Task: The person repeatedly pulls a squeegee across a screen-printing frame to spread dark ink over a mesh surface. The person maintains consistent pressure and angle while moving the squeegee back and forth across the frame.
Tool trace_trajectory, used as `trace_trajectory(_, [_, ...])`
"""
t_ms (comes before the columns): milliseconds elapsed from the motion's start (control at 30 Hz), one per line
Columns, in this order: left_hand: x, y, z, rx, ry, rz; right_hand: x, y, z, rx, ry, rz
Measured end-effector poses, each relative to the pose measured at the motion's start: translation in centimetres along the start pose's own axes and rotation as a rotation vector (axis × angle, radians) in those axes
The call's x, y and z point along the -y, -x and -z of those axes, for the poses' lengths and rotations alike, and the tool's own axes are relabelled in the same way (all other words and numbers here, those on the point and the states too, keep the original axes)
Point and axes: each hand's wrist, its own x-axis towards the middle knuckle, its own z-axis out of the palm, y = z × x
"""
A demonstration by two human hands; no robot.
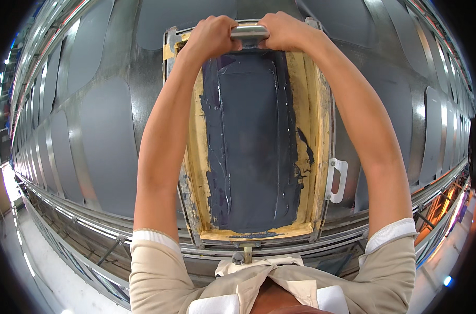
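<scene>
A screen-printing frame (321, 112) lies in front of me, its inner border covered with yellowish tape (197, 136). Dark grey ink (251, 141) coats the mesh in the middle, with ragged smears along both sides. At the frame's far end, my left hand (212, 36) and my right hand (286, 32) are both closed around a squeegee (249, 32) with a pale metal holder. The hands grip its two ends, and its bare middle shows between them. Its lower edge sits against the far end of the inked area, partly hidden by my fingers.
Dark grey flat panels (110, 152) with rounded edges lie in rows on the long shiny table, on both sides of the frame. A white handle (338, 180) sticks out from the frame's right side. Metal rails (86, 217) run along the table's near edge.
</scene>
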Motion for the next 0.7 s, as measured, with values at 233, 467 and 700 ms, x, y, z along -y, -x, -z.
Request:
trace_trajectory(233, [-1.1,2.6,-1.1,-0.004,-0.052,-0.019,-0.4,1.0,-2.2,-0.026,0.138,0.054])
trace_trajectory(467, [-6.6,16.5,-3.7,-0.011,0.014,0.001,4.5,14.1,-8.0,0.095,-0.084,-0.057])
trace_trajectory(700, [-15.5,35.9,-6.0,-0.005,0.026,-0.093,11.6,32.4,-16.3,0.035,0.086,0.194])
